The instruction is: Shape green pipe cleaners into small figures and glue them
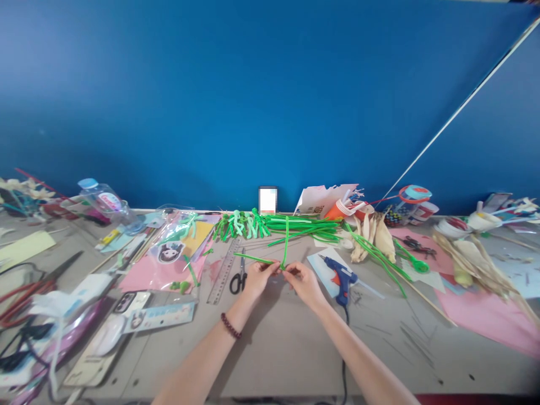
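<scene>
Between my two hands is a green pipe cleaner, bent so that one length stands up and another stretches out to the left. My left hand pinches it near the bend, and my right hand grips it just beside, fingertips almost meeting. Black-handled scissors lie left of my left hand, next to a clear ruler. Right of my right hand, a blue hot glue gun rests on a pale sheet. Behind the hands lies a pile of green pipe cleaners, beside twisted green pieces.
A plastic bottle, a clear bag and a phone are on the left. Dried husks, pink paper and a lidded tub occupy the right. The glue gun's cord runs to the front edge.
</scene>
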A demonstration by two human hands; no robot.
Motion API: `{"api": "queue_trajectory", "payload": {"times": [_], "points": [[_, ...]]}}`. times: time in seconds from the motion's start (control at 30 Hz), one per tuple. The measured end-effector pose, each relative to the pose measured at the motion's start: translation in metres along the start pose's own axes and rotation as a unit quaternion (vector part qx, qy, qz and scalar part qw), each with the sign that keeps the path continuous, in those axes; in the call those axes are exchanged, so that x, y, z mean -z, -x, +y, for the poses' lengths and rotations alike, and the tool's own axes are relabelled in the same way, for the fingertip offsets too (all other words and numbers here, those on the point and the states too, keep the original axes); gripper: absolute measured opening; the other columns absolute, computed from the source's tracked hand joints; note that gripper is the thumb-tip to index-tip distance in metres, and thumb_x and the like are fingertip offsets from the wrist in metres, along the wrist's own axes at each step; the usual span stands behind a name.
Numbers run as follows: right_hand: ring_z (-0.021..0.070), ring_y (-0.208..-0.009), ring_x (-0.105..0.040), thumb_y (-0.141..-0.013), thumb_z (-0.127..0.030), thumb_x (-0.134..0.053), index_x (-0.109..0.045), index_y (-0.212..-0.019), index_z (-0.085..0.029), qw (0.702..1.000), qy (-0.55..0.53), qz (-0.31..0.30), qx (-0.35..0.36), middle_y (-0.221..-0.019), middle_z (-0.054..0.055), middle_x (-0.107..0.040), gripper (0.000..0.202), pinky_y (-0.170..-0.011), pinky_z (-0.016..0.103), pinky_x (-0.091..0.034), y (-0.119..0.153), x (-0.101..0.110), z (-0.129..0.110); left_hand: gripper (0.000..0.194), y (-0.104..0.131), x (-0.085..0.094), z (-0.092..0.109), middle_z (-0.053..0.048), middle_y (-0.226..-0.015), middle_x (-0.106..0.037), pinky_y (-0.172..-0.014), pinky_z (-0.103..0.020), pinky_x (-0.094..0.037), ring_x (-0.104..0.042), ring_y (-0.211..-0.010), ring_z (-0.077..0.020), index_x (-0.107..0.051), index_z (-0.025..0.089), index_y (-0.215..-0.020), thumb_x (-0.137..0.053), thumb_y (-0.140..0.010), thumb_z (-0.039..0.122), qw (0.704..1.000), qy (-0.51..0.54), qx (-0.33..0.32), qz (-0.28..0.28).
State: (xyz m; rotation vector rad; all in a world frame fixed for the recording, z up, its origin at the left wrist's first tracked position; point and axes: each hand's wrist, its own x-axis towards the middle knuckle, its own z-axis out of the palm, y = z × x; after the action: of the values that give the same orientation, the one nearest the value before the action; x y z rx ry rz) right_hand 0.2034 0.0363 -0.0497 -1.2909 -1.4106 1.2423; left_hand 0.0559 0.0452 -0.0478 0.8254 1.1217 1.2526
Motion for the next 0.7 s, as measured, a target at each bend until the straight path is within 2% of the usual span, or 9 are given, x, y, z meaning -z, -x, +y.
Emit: {"api": "queue_trajectory", "payload": {"times": [0.2, 0.3, 0.43, 0.53, 0.63, 0.7], "points": [[0.0095, -0.045, -0.049, -0.073, -0.035, -0.058, -0.055, -0.073, -0.018, 1.0, -0.005, -0.008, 0.018, -0.062, -0.001, -0.057, 0.017, -0.042, 0.022, -0.04, -0.0015, 0.0008, 0.0015, 0.026, -0.0011, -0.0021, -0.0033, -0.003, -0.056, -0.067, -0.057, -0.026, -0.043, -0.057, -0.054, -0.0147, -0.07, 0.014, -0.067, -0.08, -0.052, 0.033, 0.999, 0.043, 0.009, 0.029], [0.0094, -0.044, -0.049, -0.073, -0.036, -0.059, -0.054, -0.073, -0.018, 1.0, -0.017, -0.01, 0.023, -0.061, -0.001, -0.058, 0.019, -0.044, 0.023, -0.041, -0.0031, 0.0018, 0.0036, 0.028, -0.002, -0.0017, -0.0034, -0.002, -0.056, -0.066, -0.057, -0.025, -0.042, -0.055, -0.053, -0.013, -0.069, 0.013, -0.067, -0.081, -0.051, 0.034, 0.998, 0.062, 0.012, 0.026], [0.0091, -0.046, -0.05, -0.074, -0.035, -0.059, -0.054, -0.074, -0.018, 0.999, -0.016, -0.013, 0.036, -0.063, -0.002, -0.058, 0.018, -0.047, 0.023, -0.042, -0.0035, 0.0028, 0.0048, 0.03, -0.0028, 0.0008, 0.0001, 0.001, -0.055, -0.061, -0.055, -0.023, -0.039, -0.051, -0.051, -0.0097, -0.068, 0.012, -0.069, -0.082, -0.051, 0.033, 0.995, 0.091, 0.037, -0.028], [0.0092, -0.048, -0.049, -0.075, -0.034, -0.058, -0.054, -0.075, -0.019, 0.999, -0.012, -0.024, 0.037, -0.063, -0.002, -0.057, 0.016, -0.047, 0.022, -0.042, -0.0021, 0.0016, 0.0026, 0.03, -0.0019, 0.0037, 0.0025, 0.003, -0.053, -0.055, -0.054, -0.023, -0.037, -0.046, -0.049, -0.0073, -0.069, 0.011, -0.079, -0.079, -0.058, 0.03, 0.989, 0.101, 0.059, -0.094], [0.0093, -0.049, -0.048, -0.074, -0.032, -0.057, -0.054, -0.074, -0.019, 0.999, -0.018, -0.034, 0.035, -0.063, -0.002, -0.056, 0.014, -0.047, 0.022, -0.043, -0.0002, -0.0005, -0.0012, 0.031, 0.0007, 0.0055, 0.0031, 0.002, -0.058, -0.055, -0.057, -0.025, -0.039, -0.048, -0.054, -0.0095, -0.067, 0.012, -0.092, -0.073, -0.067, 0.028, 0.979, 0.112, 0.086, -0.145], [0.0092, -0.049, -0.048, -0.074, -0.032, -0.057, -0.053, -0.072, -0.019, 0.999, -0.018, -0.036, 0.035, -0.063, -0.002, -0.055, 0.013, -0.048, 0.022, -0.043, 0.0006, -0.0013, -0.003, 0.033, 0.0024, 0.0058, 0.0031, 0.0, -0.065, -0.058, -0.06, -0.027, -0.042, -0.052, -0.059, -0.0116, -0.065, 0.014, -0.098, -0.071, -0.069, 0.027, 0.974, 0.133, 0.1, -0.151]]}}
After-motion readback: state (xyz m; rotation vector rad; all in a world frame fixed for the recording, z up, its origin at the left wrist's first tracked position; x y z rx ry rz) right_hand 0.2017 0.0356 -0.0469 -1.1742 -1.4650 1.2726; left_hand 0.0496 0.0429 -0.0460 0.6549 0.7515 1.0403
